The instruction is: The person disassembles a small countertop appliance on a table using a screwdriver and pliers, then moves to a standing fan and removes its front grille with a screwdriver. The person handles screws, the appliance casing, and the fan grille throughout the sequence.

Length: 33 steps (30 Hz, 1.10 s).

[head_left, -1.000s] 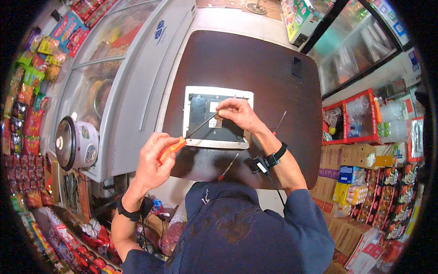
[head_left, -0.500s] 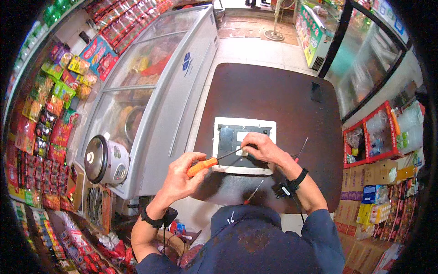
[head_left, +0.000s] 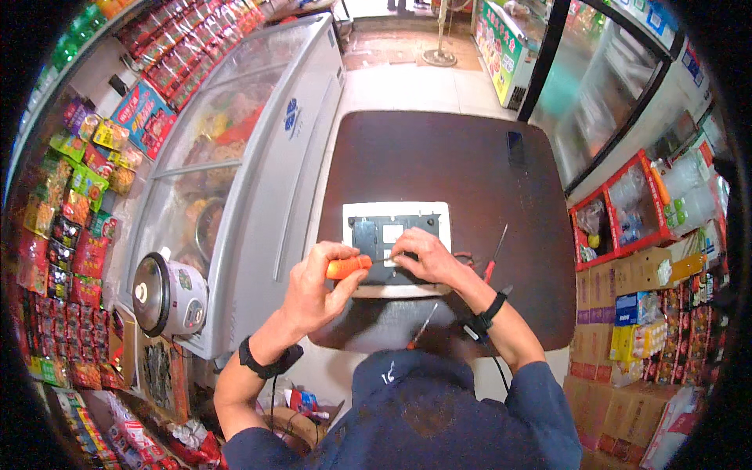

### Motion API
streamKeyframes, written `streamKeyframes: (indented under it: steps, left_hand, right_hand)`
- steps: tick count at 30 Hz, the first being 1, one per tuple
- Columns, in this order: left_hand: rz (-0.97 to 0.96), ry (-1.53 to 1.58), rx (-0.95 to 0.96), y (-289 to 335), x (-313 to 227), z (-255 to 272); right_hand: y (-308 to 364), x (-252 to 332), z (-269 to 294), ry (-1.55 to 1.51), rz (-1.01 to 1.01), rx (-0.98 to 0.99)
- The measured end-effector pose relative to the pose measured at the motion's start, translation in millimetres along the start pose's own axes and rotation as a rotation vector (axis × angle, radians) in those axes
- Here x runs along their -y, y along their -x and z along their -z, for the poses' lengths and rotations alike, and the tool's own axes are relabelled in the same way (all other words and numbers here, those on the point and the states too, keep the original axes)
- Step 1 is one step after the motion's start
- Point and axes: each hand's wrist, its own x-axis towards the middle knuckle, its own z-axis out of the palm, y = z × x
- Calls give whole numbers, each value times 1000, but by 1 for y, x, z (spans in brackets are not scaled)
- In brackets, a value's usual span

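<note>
In front of me a flat white-framed device (head_left: 439, 219) with a dark panel lies on the brown table (head_left: 423, 157). Over its left part my left hand (head_left: 317, 286) is closed around the orange handle of a screwdriver (head_left: 345, 269). My right hand (head_left: 423, 257) pinches the far end of the screwdriver's shaft, above the panel; its fingers hide the tip. Right of the device lies a second screwdriver (head_left: 493, 262) with a red handle. Another screwdriver (head_left: 425, 323), red-handled too, rests near the table's front edge.
A dark phone-like slab (head_left: 515, 146) lies at the table's far right corner. Along the left stands a glass-topped freezer (head_left: 258, 188) bearing a rice cooker (head_left: 168, 294). Red crates (head_left: 623, 211) and cardboard boxes (head_left: 599, 313) are stacked at the right.
My left hand has come up and closer to my right hand, so less of the shaft shows between them. The whole view has shifted, with the table now further left.
</note>
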Motion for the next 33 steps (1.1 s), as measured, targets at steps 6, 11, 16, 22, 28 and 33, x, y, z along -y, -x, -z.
streamKeyframes:
  steps: [6, 11, 16, 22, 28, 33]
  left_hand:
    - [-77, -61, 69, 24, 12, -11]
    - [-64, -100, 20, 37, 32, -19]
    - [-92, -205, 24, 32, 58, -26]
    - [-151, -241, 50, 24, 81, -35]
    - [-116, -225, 132, 24, 91, -46]
    - [-111, -231, 178, 20, 95, -48]
  right_hand:
    - [-12, -7, -31, 120, 1, -119]
    - [-29, -12, -55, 127, -28, -169]
    - [-51, -26, -73, 155, -72, -223]
    - [-56, -41, -77, 292, -62, -148]
    - [-49, -52, -79, 298, -127, -83]
    - [-51, -55, -84, 314, -134, -110]
